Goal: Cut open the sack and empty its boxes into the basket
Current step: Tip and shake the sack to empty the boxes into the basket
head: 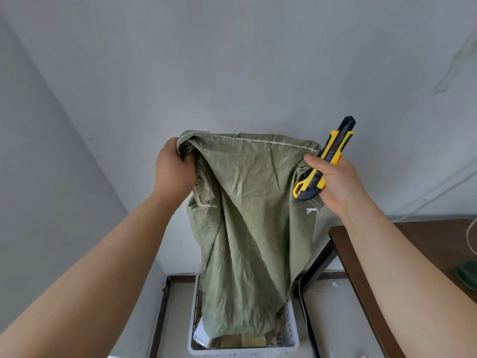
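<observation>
While the green sack (247,228) is hanging into the white basket (291,339), it's hiding most boxes (242,341); count unclear. Left hand (174,174) is gripping one corner. Right hand (335,182) is clamping the other plus one yellow knife (325,160).

Single view, head-worn, wide-angle. Position: above and behind both forearms, which run in from the bottom corners. Facing: forward and slightly down toward a grey wall (232,60). Range: close; raised hands at mid-frame, white basket (293,337) on the floor at bottom centre. Right edge takes in the corner of a brown surface (402,241). Straight lines bow toward the frame edges.
</observation>
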